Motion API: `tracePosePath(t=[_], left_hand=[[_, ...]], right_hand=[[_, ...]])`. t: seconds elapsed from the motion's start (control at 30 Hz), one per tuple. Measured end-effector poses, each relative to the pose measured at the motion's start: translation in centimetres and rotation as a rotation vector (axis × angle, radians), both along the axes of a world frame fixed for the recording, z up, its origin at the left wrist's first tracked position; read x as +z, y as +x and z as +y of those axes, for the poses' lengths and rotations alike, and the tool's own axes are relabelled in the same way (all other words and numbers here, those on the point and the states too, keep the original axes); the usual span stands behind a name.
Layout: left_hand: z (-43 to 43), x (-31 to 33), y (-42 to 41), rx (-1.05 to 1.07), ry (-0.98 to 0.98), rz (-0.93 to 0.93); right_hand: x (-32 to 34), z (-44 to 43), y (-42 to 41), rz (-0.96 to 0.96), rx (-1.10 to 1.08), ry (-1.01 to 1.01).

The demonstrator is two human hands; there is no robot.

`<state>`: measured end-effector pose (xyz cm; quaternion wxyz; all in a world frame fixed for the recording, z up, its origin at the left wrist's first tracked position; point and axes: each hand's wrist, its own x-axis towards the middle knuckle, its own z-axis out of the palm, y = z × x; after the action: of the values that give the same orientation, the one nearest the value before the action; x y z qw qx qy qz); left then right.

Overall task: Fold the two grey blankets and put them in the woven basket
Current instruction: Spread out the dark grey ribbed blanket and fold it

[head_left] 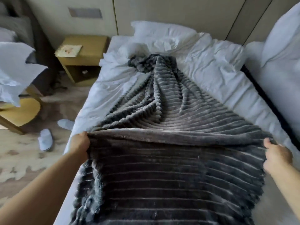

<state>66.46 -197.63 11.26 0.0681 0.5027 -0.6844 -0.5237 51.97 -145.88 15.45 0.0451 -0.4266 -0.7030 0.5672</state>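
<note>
1. Grey blanket (175, 114): ribbed plush, lying lengthwise down the middle of the bed (215, 70). Far end bunched into a narrow heap near the pillow (162, 33); near end spread wide and draped over the foot of the bed toward the camera.
2. Near portion is raised along a taut horizontal edge stretched between the two hands; the part below that edge hangs down in shadow.
3. Left hand (80, 143): at the left end of the raised edge, fingers curled closed around the blanket fabric. Forearm enters from lower left.
4. Right hand (276, 155): at the right end of the raised edge, fingers closed on the blanket's side, thumb on top. Forearm enters from lower right.
5. Only one grey blanket can be made out. No woven basket in view.
6. Bed: white sheets, rumpled, most so near the pillow and the blanket's bunched end.
7. Second bed (279, 75) with white bedding just beside the first on the right, a dark gap between them.
8. Nightstand (82, 54): yellowish wood, left of the bed head, a paper item on top.
9. Floor, left of bed: two white slippers (46, 139), lying apart from each other on patterned carpet.
10. Far left: a wooden chair (19, 114) partly covered by white linen; detail blurred.
</note>
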Motion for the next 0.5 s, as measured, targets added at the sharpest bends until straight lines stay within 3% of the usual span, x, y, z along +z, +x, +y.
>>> tracePosePath(t=[0.1,0.17,0.2,0.27,0.3,0.33,0.37,0.43,0.5], left_hand=[[0.3,3.4,1.3,-0.055,-0.086,0.141],[1.1,5.7,2.5,-0.246,-0.076,0.204],[1.2,6.4,3.1,-0.387,-0.071,0.135],[0.8,7.7,4.0,-0.764,-0.222,-0.254],[0.7,8.2,4.1,-0.875,-0.336,-0.428],[0.6,9.1,4.1,-0.88,-0.439,-0.489],[0.5,9.8,3.9,-0.775,-0.463,-0.408],[0.1,11.0,3.8,-0.446,-0.318,-0.005],[0.4,12.4,3.9,-0.203,-0.092,0.407]], right_hand=[[4.0,1.7,1.3,0.008,0.053,-0.305],[5.8,2.1,2.9,-0.099,0.232,-0.349],[6.0,2.5,3.6,-0.219,0.342,-0.29],[6.4,2.9,4.9,-0.501,0.57,-0.211],[6.7,3.0,5.3,-0.564,0.641,-0.216],[7.0,2.9,5.6,-0.533,0.678,-0.209],[7.5,2.8,5.5,-0.437,0.666,-0.199],[8.6,2.0,4.4,-0.129,0.514,-0.207],[9.8,1.5,3.9,0.164,0.348,-0.412]])
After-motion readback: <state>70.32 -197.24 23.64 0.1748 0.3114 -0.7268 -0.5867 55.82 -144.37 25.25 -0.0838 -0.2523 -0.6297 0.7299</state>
